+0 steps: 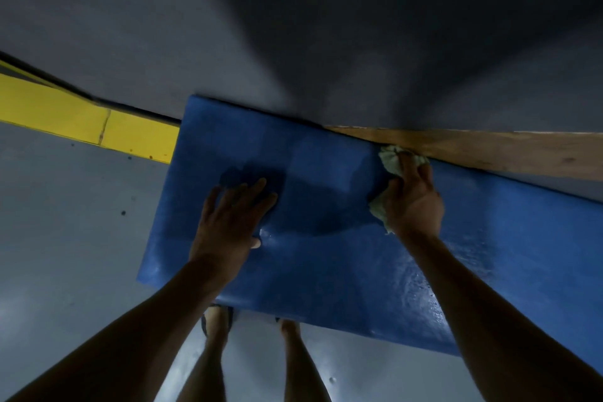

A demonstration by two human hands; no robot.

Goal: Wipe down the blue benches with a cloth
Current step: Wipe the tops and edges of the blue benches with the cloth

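Note:
A blue bench [326, 271] with a shiny padded top fills the middle of the head view, its far edge against a grey wall. My right hand [412, 196] presses a pale green cloth [390, 158] onto the bench near its far edge, fingers closed over the crumpled fabric. My left hand [233, 215] lies flat on the bench top to the left, fingers spread, holding nothing. Part of the cloth sticks out below my right palm.
A wooden strip [489, 150] runs along the wall behind the bench on the right. A yellow painted ledge [81, 121] meets the bench's left end. Grey floor [65, 238] lies to the left and below, where my legs and feet [218, 320] stand.

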